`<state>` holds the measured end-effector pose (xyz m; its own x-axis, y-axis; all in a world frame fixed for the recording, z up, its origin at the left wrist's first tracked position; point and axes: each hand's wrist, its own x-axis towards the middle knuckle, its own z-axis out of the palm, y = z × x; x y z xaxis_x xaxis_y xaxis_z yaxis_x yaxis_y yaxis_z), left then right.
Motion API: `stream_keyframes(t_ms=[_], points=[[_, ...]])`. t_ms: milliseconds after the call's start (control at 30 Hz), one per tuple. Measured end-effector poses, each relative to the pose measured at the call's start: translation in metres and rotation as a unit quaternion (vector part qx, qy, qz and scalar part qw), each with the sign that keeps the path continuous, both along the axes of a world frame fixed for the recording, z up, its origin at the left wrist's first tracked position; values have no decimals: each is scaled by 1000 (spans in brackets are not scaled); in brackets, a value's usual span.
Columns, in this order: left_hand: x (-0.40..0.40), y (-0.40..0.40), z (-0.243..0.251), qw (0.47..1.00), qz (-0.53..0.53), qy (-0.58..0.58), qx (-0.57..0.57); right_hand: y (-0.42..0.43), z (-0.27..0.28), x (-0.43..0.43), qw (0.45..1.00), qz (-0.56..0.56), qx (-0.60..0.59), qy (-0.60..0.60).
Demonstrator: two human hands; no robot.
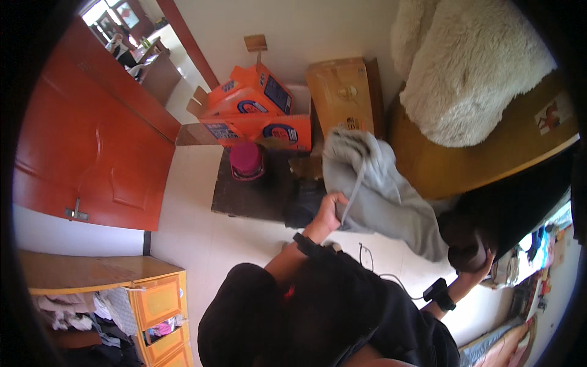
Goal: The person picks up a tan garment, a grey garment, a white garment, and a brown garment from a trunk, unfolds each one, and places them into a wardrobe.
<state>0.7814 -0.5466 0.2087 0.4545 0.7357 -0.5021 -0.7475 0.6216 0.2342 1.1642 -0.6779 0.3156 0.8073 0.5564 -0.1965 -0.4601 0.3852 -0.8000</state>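
Observation:
A light grey sweat garment (385, 206) with a pale drawstring hangs in front of me, its upper end bunched up. My left hand (329, 213) grips its near left edge, close to the cord. At the right, my right hand (485, 268) has its fingers on a dark brown item (470, 252), which touches the lower end of the grey garment. Shadow blurs that item, so its kind is unclear. Both wrists wear black bands.
A dark low table (252, 197) carries a magenta container (246, 159) and orange cartons (270, 119). Behind the garment stands a brown cardboard box (341, 96). Cream fluffy fabric (467, 78) covers a yellow wooden surface (426, 169). A red door (91, 147) stands left; cables (394, 277) lie below.

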Motion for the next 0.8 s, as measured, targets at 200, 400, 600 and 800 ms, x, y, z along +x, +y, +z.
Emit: stream_keyframes(t_ms=[200,400,600,800], points=[[-47,5,37,990,126,-40,52,-29,-4,-38,995,6,38,90],[-86,-9,39,981,171,-37,80,-65,-45,-43,942,182,260,109],[-120,-21,50,960,259,58,95,-56,-25,-92,967,-43,69,-240],[-185,-28,68,913,327,121,211,-56,-34,-73,973,-6,71,-221]])
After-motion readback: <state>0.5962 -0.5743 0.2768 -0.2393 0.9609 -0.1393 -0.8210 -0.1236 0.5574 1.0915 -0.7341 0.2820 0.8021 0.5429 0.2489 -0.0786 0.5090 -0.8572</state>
